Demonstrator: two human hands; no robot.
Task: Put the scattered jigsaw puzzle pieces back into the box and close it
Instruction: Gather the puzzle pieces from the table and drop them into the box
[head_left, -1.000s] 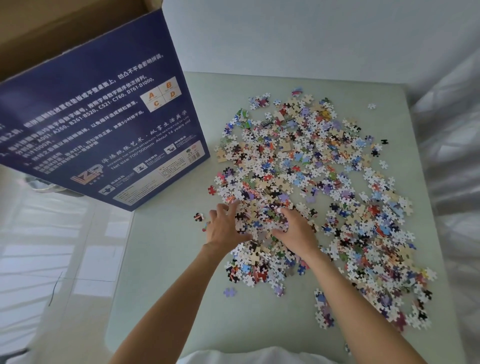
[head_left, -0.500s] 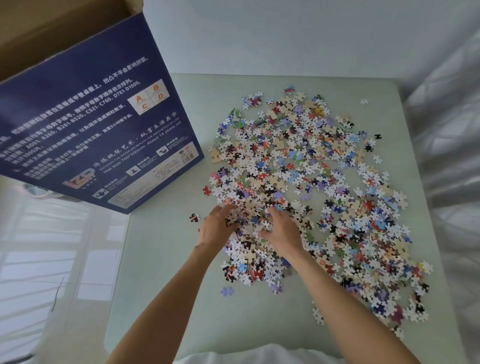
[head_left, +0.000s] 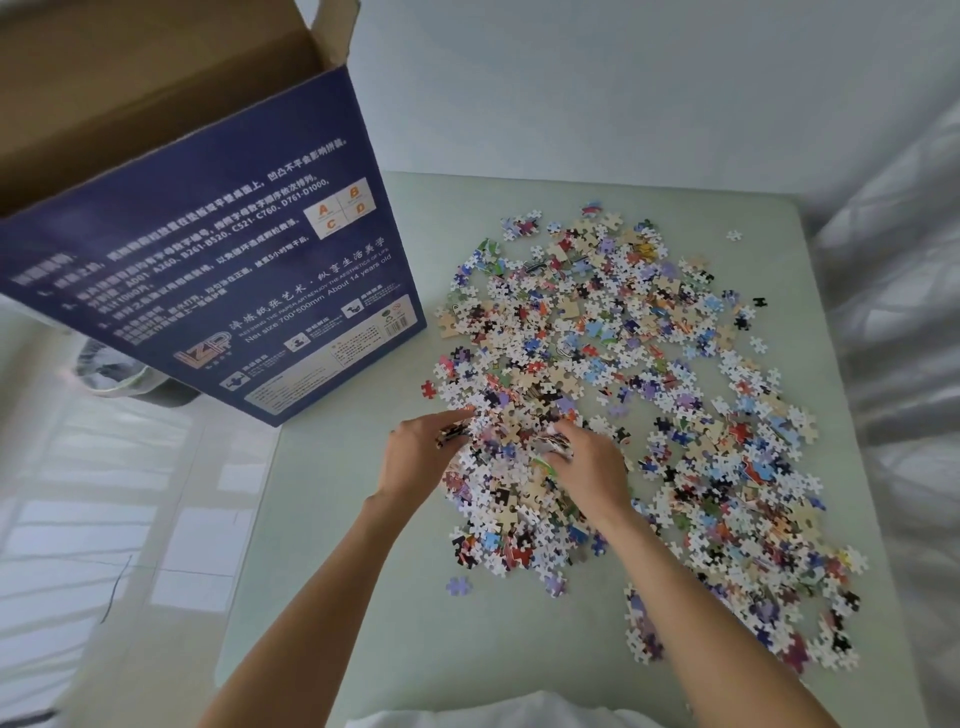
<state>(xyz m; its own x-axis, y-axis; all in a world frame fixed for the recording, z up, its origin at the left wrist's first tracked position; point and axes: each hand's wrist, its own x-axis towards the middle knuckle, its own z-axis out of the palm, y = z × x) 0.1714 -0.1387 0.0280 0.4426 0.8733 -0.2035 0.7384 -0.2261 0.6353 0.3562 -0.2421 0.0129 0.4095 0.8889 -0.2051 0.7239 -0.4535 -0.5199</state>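
Head view: both hands sit in the near-left part of the scattered puzzle pieces (head_left: 623, 405) on the pale green table (head_left: 337, 545). Left hand (head_left: 418, 457) and right hand (head_left: 589, 467) curl their fingers round heaped pieces, scooping toward each other. Open blue box (head_left: 208, 260) stands at left, flap up.

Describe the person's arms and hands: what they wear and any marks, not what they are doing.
Both forearms are bare from the bottom edge of the frame to the wrist, with no sleeves in view. The left hand and right hand wear no gloves, and no watch, bracelet or ring shows. A strip of white clothing shows at the bottom edge, between the arms.
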